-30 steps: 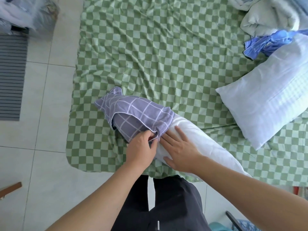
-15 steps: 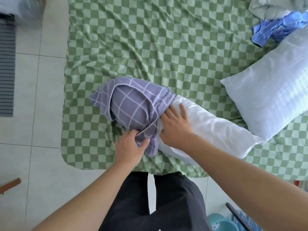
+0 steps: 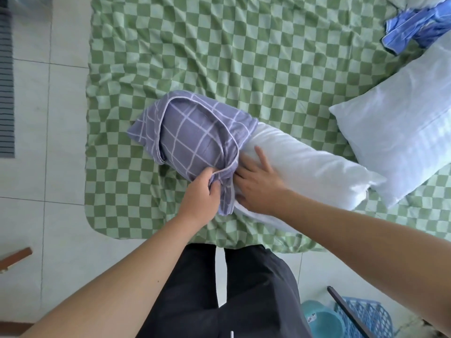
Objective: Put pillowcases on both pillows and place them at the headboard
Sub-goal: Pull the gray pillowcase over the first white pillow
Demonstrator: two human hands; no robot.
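Open green-checked sheet stretches ahead of both hands, wrinkled but bare. To the right of the right hand, a second white pillow and bunched blue cloth crowd the bed's far corner. Left of the left hand, the mattress ends at tiled floor.

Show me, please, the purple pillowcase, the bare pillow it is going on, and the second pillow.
purple pillowcase (image 3: 195,137), head view, checked top side.
bare pillow (image 3: 305,167), head view, white middle.
second pillow (image 3: 402,132), head view, its middle.
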